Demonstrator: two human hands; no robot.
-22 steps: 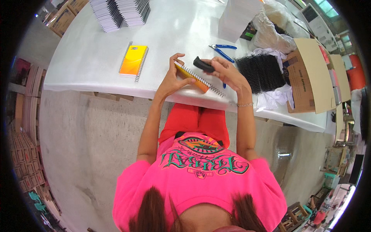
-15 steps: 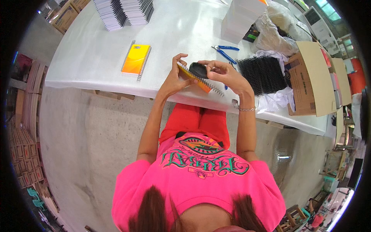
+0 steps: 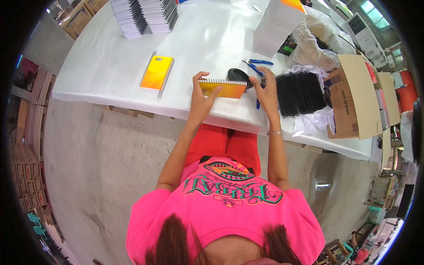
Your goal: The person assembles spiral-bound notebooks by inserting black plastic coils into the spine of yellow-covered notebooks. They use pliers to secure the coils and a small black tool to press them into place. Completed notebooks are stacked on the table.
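Note:
My left hand (image 3: 203, 97) grips a small yellow-and-orange notebook (image 3: 227, 90) by its left end, thumb across the cover. The wire coil runs along its upper edge. Just past the notebook's right end, my right hand (image 3: 266, 90) has its fingers curled round a pair of blue-handled pliers (image 3: 258, 104), mostly hidden by the hand. A round black object (image 3: 237, 74) lies behind the notebook, partly covered by it. Close beyond my right hand, another pair of blue-handled pliers (image 3: 261, 62) rests with its handles spread.
A second yellow-orange notebook (image 3: 157, 72) lies to the left, its coil extending past the edge. Spiral-bound stacks (image 3: 128, 20) stand at the far left. Black coils (image 3: 300, 93) and an open cardboard box (image 3: 349, 104) are on the right. A tall white paper stack (image 3: 274, 31) stands behind.
The notebook has turned from a slant to nearly level, cover facing me. My right hand has moved off the coil and black object, rightward to the pliers.

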